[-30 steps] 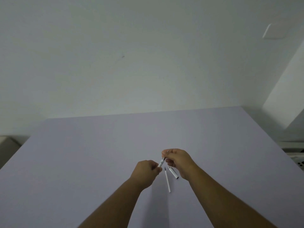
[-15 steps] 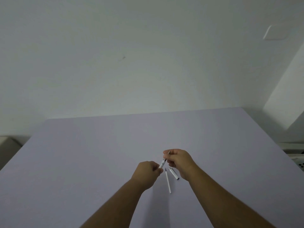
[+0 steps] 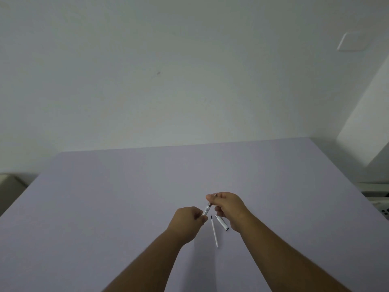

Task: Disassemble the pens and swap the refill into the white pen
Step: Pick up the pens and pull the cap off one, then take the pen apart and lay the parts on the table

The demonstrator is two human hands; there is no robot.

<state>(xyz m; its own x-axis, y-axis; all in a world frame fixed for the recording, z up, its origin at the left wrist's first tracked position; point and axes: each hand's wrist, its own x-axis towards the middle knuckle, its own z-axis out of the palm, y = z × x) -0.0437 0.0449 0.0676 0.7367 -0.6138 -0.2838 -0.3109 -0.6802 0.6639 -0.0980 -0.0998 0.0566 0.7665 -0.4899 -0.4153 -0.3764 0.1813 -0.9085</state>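
Both hands hold one slim white pen [image 3: 207,210] between them, a little above the lavender table [image 3: 126,197]. My left hand [image 3: 187,223] grips its lower end, and my right hand [image 3: 228,207] pinches its upper end, where a dark tip pokes out above the fingers. On the table just below the hands lies a thin white refill [image 3: 214,231] with a dark tip pointing away from me. Beside it to the right lies a short white pen piece [image 3: 222,222], partly under my right hand.
A pale wall rises behind the table's far edge. A white ledge [image 3: 376,197] with small dark items sits off the table's right side, and a beige object [image 3: 8,186] shows past the left edge.
My right hand has drawn slightly up and to the right, so more of the pen shows between the hands. The refill and the short piece on the table have not moved.
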